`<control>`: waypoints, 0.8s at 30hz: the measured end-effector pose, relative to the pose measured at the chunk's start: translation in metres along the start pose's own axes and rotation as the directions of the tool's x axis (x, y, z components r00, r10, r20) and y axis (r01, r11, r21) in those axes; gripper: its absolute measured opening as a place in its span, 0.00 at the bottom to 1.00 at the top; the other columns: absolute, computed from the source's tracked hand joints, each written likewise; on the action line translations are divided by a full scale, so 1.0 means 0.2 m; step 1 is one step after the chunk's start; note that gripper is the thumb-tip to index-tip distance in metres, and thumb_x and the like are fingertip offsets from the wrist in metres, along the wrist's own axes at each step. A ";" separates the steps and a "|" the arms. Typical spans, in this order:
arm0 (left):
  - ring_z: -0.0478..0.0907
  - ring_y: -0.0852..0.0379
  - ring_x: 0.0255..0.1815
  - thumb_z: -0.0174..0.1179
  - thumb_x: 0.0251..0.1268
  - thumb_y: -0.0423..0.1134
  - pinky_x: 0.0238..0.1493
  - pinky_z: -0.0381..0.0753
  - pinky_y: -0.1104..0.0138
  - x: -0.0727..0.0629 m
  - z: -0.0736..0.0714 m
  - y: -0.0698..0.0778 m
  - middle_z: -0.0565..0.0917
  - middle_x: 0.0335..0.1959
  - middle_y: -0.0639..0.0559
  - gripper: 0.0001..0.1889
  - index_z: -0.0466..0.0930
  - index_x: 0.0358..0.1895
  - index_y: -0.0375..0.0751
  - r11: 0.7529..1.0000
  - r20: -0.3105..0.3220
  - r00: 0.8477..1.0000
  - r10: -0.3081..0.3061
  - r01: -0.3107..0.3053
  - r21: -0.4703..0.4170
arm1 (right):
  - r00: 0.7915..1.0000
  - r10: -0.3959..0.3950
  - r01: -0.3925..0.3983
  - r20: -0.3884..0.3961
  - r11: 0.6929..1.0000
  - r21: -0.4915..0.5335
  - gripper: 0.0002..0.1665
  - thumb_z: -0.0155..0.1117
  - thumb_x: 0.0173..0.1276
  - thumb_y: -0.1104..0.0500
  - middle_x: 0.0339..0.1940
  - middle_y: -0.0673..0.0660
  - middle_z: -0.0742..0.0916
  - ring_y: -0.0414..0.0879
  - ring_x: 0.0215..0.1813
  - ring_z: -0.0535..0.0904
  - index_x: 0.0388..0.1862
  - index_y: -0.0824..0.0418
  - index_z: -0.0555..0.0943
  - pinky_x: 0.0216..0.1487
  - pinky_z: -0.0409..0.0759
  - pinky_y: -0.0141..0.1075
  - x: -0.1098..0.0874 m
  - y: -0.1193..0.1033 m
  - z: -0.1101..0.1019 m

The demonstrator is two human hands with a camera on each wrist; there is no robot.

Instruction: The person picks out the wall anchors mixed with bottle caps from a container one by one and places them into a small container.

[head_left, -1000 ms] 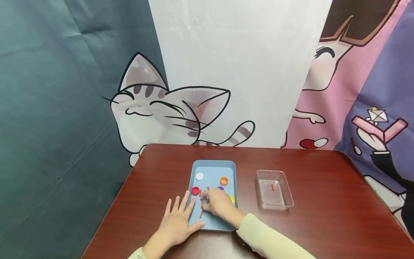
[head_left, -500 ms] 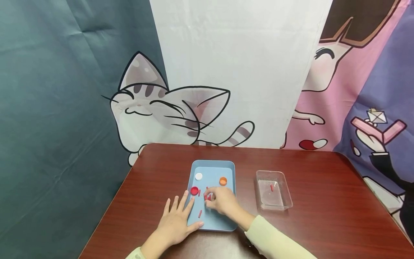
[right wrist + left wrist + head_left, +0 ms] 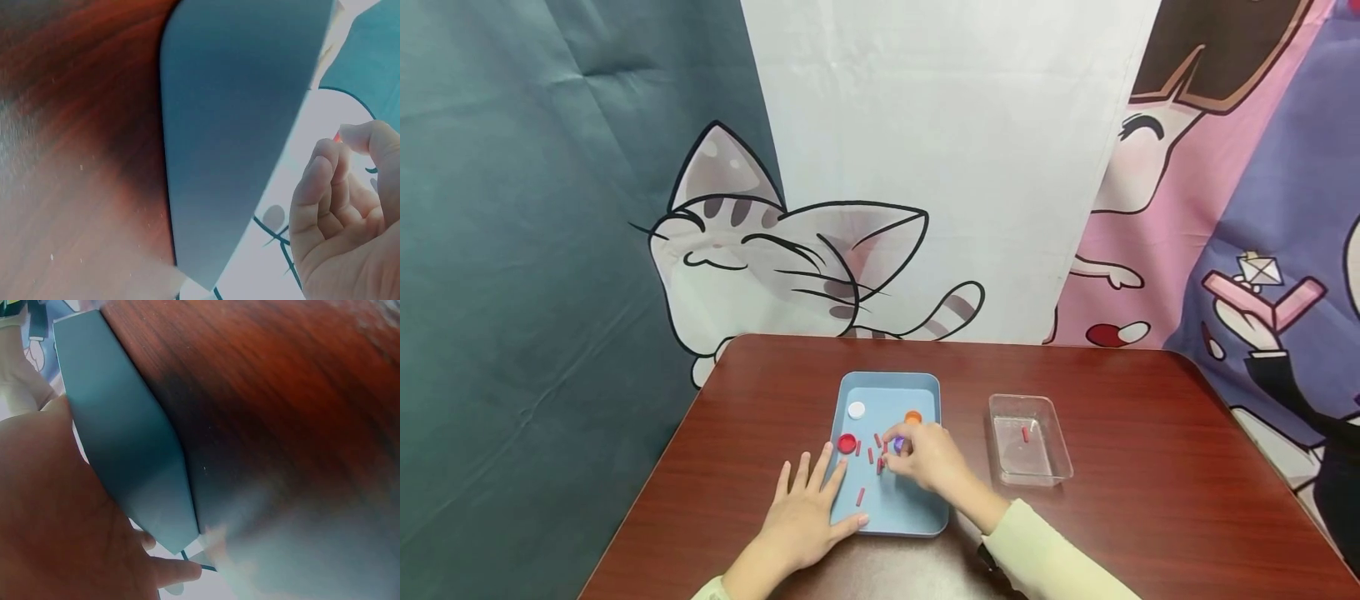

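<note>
My left hand (image 3: 802,515) lies spread with straight fingers over the left edge of a blue tray (image 3: 887,521), thumb on its near rim. In the tray, several short red sticks (image 3: 861,497) lie scattered left of my right hand (image 3: 934,458). That hand is over the tray, thumb and index finger bent together; the right wrist view shows a bit of a red stick (image 3: 337,136) pinched between their tips. A purple cap (image 3: 899,444) shows partly behind the fingers. A red cap (image 3: 847,443), a white cap (image 3: 856,410) and an orange cap (image 3: 913,417) also sit in the tray.
A clear plastic box (image 3: 1030,480) stands to the right of the tray with one red stick (image 3: 1025,434) inside. Both containers are on a dark red wooden table (image 3: 760,400). A printed cat curtain (image 3: 970,167) hangs behind the table's far edge.
My right hand has shifted right across the tray, away from the left sticks. More separate red sticks now show around its fingertips. The left hand stays in place at the tray's edge.
</note>
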State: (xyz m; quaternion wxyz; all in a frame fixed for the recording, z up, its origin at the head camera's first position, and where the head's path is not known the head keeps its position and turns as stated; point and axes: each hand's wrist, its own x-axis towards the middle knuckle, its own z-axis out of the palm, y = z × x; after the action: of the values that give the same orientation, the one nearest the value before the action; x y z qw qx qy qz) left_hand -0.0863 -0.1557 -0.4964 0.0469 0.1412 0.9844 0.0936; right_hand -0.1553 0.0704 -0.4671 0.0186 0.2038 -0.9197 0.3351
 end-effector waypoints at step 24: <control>0.52 0.30 0.79 0.49 0.65 0.76 0.75 0.44 0.35 -0.01 -0.01 0.01 0.53 0.82 0.43 0.47 0.64 0.78 0.47 1.000 -0.011 1.000 -0.002 0.002 0.003 | 0.986 0.155 -0.148 -0.066 0.985 0.090 0.11 0.76 0.59 0.57 0.15 0.42 0.77 0.37 0.21 0.72 0.42 0.53 0.89 0.25 0.69 0.32 -0.02 0.04 -0.23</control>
State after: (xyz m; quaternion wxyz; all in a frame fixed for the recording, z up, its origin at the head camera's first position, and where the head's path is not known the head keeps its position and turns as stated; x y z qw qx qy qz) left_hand -0.0850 -0.1544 -0.4942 0.0416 0.1398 0.9849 0.0929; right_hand -0.1597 0.1066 -0.4373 0.0178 0.1215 -0.9161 0.3816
